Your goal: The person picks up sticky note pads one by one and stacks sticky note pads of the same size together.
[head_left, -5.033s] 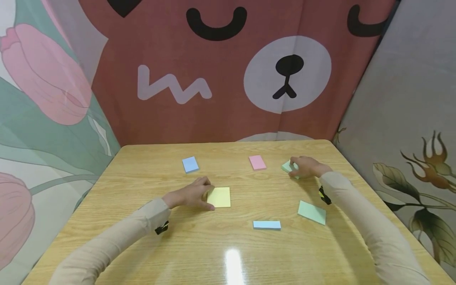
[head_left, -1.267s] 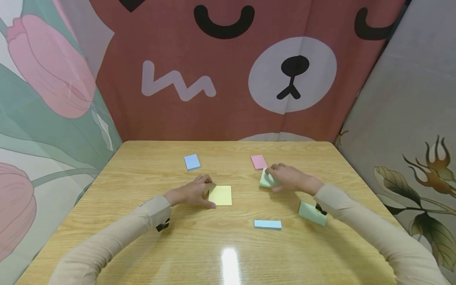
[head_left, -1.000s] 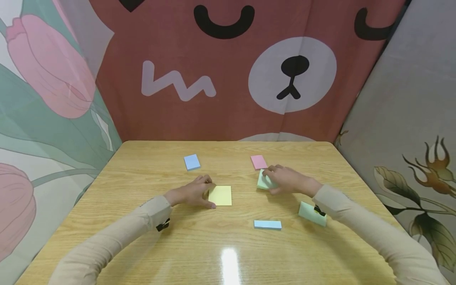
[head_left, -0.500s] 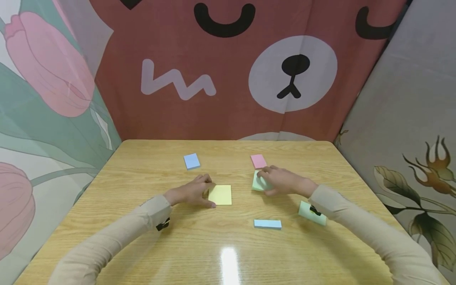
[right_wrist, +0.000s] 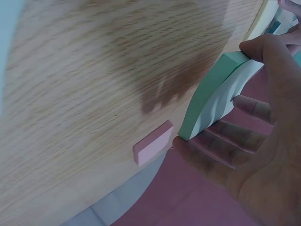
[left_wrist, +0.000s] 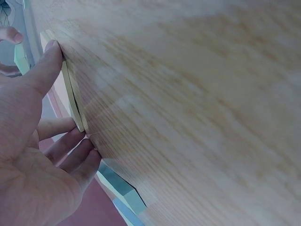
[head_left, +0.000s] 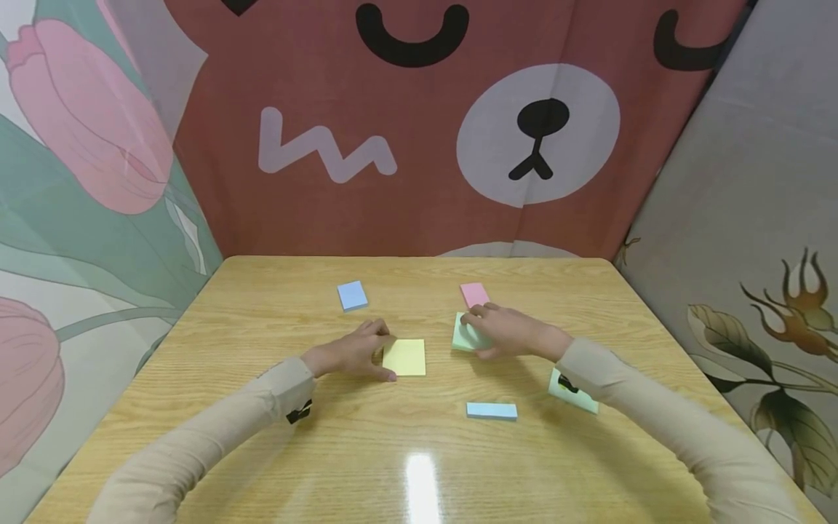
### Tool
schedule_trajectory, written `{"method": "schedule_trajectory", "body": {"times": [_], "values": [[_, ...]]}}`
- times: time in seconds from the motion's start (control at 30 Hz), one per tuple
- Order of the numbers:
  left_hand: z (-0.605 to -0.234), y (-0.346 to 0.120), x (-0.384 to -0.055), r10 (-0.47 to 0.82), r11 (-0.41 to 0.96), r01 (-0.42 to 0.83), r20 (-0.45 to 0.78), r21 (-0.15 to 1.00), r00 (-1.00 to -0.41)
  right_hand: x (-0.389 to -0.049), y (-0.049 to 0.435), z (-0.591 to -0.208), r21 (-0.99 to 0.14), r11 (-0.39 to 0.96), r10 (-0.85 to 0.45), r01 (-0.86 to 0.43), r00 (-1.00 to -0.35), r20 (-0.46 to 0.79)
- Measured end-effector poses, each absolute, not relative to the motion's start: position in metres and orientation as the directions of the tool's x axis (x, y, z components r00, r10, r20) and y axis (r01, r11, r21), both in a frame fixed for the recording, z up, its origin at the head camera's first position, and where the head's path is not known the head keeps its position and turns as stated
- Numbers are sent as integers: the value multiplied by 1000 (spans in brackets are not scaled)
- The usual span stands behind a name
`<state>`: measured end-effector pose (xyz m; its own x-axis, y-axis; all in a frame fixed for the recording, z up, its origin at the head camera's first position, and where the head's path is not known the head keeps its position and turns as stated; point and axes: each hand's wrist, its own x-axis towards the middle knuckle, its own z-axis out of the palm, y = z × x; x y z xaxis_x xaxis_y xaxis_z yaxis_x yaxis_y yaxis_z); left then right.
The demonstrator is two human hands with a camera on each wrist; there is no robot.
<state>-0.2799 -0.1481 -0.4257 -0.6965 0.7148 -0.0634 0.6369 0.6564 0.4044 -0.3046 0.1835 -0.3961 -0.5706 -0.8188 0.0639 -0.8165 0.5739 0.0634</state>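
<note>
One table [head_left: 288, 466], wooden. My right hand [head_left: 507, 332], gripping a green pad [head_left: 464, 338] by opposite edges, off the table, right of the yellow pad [head_left: 407, 358]. My left hand [head_left: 351, 356], pinching the yellow pad's edges. Pads: likely light, bendy; best held edgewise, gently.

at your twelve o'clock a red cloth [head_left: 314, 211] hangs behind the table [head_left: 340, 451], printed with a bear's face [head_left: 432, 131]. toward ten you have a green cloth [head_left: 85, 236] with pink tulips [head_left: 98, 124]; toward two, a grey cloth [head_left: 713, 182] with brown blooms [head_left: 800, 320] and leaves [head_left: 740, 338]. your table is pale wood, a white glare [head_left: 421, 484] on it at six.
</note>
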Motion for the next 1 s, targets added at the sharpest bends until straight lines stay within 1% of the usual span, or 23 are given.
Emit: {"method": "schedule_trajectory", "body": {"times": [0.2, 0.7, 1.0], "values": [[-425, -147, -279, 718, 651, 635, -66, 415, -693, -304, 174, -394, 55, 576, -817, -815, -576, 27], [-424, -148, -279, 707, 661, 623, -69, 419, -704, -302, 150, -391, 145, 509, -860, -849, -507, 51], [-428, -147, -281, 708, 663, 627, -70, 409, -703, -300, 133, -394, 135, 488, -872, -862, -489, 24]]}}
